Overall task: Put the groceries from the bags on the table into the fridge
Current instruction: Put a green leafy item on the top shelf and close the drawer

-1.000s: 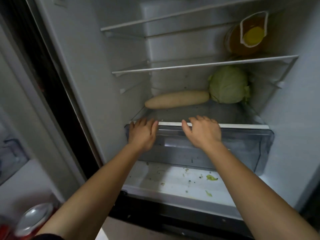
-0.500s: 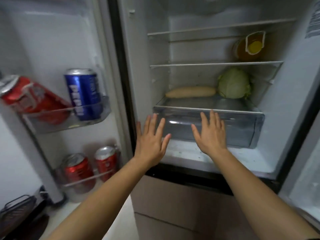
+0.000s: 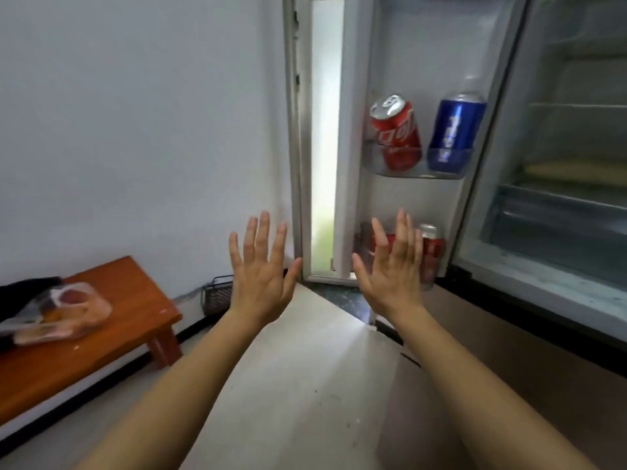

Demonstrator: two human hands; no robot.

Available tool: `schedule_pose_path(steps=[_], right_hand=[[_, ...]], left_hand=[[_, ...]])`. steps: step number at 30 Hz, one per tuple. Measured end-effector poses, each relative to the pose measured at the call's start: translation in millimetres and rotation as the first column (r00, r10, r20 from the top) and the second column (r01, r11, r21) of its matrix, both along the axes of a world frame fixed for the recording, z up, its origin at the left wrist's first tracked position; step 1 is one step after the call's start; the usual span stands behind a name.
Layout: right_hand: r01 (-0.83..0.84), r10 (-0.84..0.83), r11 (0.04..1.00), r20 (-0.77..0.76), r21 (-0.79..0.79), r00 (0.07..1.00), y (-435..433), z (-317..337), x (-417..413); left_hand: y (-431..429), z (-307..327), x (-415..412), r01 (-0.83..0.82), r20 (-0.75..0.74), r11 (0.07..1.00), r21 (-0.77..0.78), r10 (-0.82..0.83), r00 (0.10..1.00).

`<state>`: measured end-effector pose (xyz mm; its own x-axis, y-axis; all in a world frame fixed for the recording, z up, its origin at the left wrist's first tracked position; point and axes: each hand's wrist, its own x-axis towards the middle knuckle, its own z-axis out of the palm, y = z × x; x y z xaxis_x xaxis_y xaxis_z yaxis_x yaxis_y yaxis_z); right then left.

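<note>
Both hands empty: left hand (image 3: 263, 276) and right hand (image 3: 393, 273) are raised with palms forward and fingers spread, gripping nothing, touching nothing. Left hand sits in front of the grey wall, right hand in front of the open white fridge door (image 3: 407, 62), partly covering the red cans (image 3: 431, 256) on the lower door shelf. Upper clear door shelf (image 3: 417, 164) holds a red soda can (image 3: 395, 132), tilted, beside an upright blue soda can (image 3: 454, 130). White fridge interior (image 3: 570, 137) is open at right edge; a pale long vegetable (image 3: 573, 171) lies on a shelf above the clear plastic crisper drawer (image 3: 556, 222), blurred. Groceries: a clear plastic bag with pinkish-brown contents (image 3: 64, 313) lies on the low orange-brown wooden table (image 3: 112, 337) at far left, well apart from both hands; something black (image 3: 23, 293) is just behind it, can't tell what. Small dark wire basket (image 3: 217, 298) stands on the floor against the wall between table and fridge door.
</note>
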<state>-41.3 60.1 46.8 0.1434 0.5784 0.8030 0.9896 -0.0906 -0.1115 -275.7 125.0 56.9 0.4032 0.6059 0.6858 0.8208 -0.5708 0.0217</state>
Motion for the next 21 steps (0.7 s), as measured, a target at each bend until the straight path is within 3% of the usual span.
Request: schedule_pose_path(steps=[3,9,15,21], right_hand=[[-0.188,0.189,0.982,0.031,-0.029,0.981,46,-13,-72],[-0.437,0.438,0.889,-0.025,-0.141,0.899,145,-56,-207],[-0.576,0.572,0.78,-0.096,-0.243,0.815,272,-82,-324],[-0.685,0.651,0.666,-0.218,-0.295,0.727,385,-55,-426]], left_hand=[[19,-21,-96,-0.204,-0.037,0.974,-0.099,0.201,0.979],[44,-58,-251,-0.493,-0.09,0.857,-0.152,0.484,0.87],[121,-60,-364,-0.664,-0.214,0.722,-0.197,0.629,0.747],[191,-27,-455,-0.772,-0.284,0.611,-0.174,0.72,0.633]])
